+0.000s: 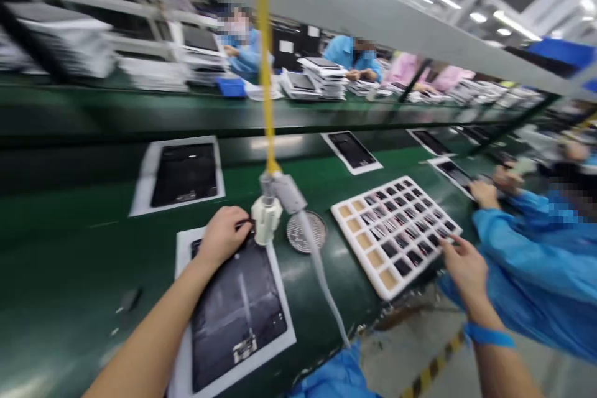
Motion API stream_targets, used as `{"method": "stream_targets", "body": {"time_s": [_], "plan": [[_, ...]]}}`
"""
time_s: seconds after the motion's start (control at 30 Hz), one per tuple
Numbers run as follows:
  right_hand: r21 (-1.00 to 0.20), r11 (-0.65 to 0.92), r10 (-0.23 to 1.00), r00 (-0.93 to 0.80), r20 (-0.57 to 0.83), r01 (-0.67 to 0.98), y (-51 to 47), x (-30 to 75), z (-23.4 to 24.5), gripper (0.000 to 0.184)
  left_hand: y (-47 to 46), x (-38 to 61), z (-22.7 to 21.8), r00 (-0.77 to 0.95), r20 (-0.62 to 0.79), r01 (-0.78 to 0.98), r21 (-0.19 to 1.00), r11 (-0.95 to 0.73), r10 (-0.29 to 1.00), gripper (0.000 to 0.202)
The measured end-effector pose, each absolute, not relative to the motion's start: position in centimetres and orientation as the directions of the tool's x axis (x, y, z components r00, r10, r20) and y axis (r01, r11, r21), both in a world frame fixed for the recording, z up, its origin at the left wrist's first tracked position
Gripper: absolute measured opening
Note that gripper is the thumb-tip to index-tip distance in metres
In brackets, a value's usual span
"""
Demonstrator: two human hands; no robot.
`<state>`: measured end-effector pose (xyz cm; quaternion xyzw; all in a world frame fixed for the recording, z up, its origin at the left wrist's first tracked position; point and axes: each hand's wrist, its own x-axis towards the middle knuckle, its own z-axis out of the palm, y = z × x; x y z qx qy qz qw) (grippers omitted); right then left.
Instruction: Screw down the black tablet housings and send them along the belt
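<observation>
My left hand [222, 235] rests at the top edge of a dark tablet-like panel [233, 314], which lies on a white sheet. Its fingers are curled by a small dark piece, too blurred to name. My right hand [465, 268], with a blue band at the wrist, is at the near right corner of a white compartment tray [364, 264]. Those fingertips are drawn together over the tray's edge; anything between them is hidden. Small dark parts fill most compartments, while the left column shows bare tan bottoms. A white fitting [267, 221] hangs beside my left fingers.
A yellow cable [265, 62] drops to the fitting, and a grey cord [321, 273] crosses the green bench. Behind it sits a round metal dish [306, 232]. More panels [186, 174] lie farther back. On the right, a co-worker's blue sleeve [522, 242] reaches in.
</observation>
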<state>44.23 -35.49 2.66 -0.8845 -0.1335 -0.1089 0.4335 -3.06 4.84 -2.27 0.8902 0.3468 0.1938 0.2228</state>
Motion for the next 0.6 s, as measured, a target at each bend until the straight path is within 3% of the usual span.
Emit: {"method": "stream_targets", "body": {"time_s": [0.07,0.13,0.23,0.37,0.47,0.6], "plan": [[-0.790,-0.476,0.214,0.923,0.321,0.385,-33.7,42.1,4.2,0.062,4.3,-2.9,-1.9,0.657,0.178,0.541,0.565,-0.623,0.732,0.023],[-0.852,-0.317,0.362,0.883,0.298,0.417,-30.9,38.2,5.4,0.059,3.9,-2.5,-1.7,0.640,0.177,0.546,0.580,-0.605,0.748,0.025],[-0.940,-0.084,0.592,0.776,0.220,0.330,-25.1,30.1,6.2,0.059,3.1,-2.1,-0.9,0.624,0.163,0.579,0.560,-0.592,0.765,0.019],[-0.990,0.078,0.872,0.473,0.126,0.119,-17.0,20.4,5.4,0.090,-0.6,-3.9,1.3,0.674,0.174,0.566,0.502,-0.654,0.718,0.015],[-0.990,0.109,0.943,0.305,0.132,0.090,-13.0,17.1,3.9,0.089,-5.8,-8.4,2.6,0.637,0.196,0.495,0.638,-0.590,0.746,0.025],[-0.969,0.115,0.931,0.317,0.183,0.221,-11.9,16.7,2.3,0.065,-13.5,-15.9,1.6,0.351,-0.013,0.422,0.895,-0.146,0.936,0.035]]}}
